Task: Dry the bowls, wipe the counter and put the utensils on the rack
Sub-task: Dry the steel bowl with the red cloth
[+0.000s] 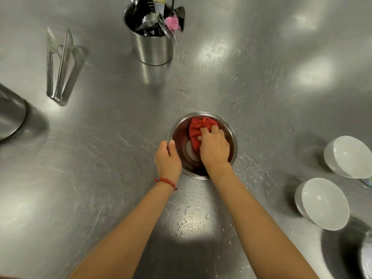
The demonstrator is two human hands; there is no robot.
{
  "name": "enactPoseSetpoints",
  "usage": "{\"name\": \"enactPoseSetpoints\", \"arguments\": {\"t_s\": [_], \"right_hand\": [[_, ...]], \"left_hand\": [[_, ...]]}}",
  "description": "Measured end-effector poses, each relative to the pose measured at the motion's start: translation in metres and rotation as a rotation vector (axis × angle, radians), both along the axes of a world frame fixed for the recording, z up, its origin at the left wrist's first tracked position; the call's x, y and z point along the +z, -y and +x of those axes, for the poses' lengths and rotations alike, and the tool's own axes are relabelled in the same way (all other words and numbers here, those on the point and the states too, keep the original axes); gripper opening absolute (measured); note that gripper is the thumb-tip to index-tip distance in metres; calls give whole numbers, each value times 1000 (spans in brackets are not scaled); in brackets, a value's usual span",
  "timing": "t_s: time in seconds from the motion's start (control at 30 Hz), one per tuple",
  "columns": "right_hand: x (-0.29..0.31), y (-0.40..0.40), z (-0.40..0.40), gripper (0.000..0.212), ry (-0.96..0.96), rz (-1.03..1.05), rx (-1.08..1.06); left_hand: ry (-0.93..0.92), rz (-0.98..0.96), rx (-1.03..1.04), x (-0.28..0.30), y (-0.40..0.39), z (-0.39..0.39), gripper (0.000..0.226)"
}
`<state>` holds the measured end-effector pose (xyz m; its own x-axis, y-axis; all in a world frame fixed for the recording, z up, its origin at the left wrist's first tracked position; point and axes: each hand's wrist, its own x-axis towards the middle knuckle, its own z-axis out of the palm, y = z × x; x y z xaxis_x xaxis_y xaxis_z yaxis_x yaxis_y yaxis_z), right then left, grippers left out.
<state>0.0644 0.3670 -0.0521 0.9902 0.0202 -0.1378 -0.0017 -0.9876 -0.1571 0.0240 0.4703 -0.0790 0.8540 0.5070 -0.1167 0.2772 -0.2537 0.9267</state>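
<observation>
Right grip [214, 148] closed on a bunched red cloth [198, 130], pressed down inside a steel bowl [231, 137]; left grip [168, 159] clamped on the bowl's near-left rim, thumb over the edge, a red beaded bracelet [165, 181] on that wrist. Bowl upright on the steel surface [120, 158], just ahead of both forearms; water droplets scattered on the metal near and right of it. Two white bowls [350, 157] [324, 203] tilted on their sides well to the right, close to each other, openings facing the viewer. Far ahead, a steel utensil holder [153, 49] standing upright, crowded with utensils, a pink brush [172, 22] among them. Metal tongs [60, 65] lying flat at far left; a dark steel vessel [11, 113] cut off by the left edge.
</observation>
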Motion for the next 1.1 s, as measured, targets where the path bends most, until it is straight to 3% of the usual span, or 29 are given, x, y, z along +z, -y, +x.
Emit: {"name": "enactPoseSetpoints", "arguments": {"t_s": [0.1,0.23,0.33,0.5,0.7,0.77,0.9,1.03,1.1], "right_hand": [[7,21,-10,25,-87,-68,-14],[13,21,-26,24,-303,328,84],[8,1,-20,25,-206,535,-16],[-1,-10,-3,29,-28,458,-226],[-6,5,-26,24,-265,643,-112],[-6,3,-27,24,-217,684,-163],[-6,-8,-14,28,43,522,-251],[-3,13,-5,33,73,-11,-42],[3,23,-7,33,53,-134,-33]], "left_hand": [[-6,-41,25,-3,2,2,42],[-1,-18,9,-2,10,-2,43],[12,-28,-24,-4,8,-8,43],[27,-37,8,0,12,-7,44],[-7,-73,29,-2,15,-8,42],[4,-72,7,0,17,-11,42],[14,-65,0,0,21,-15,43],[2,-57,39,-1,18,-14,43],[9,-66,57,0,18,-13,43]]}}
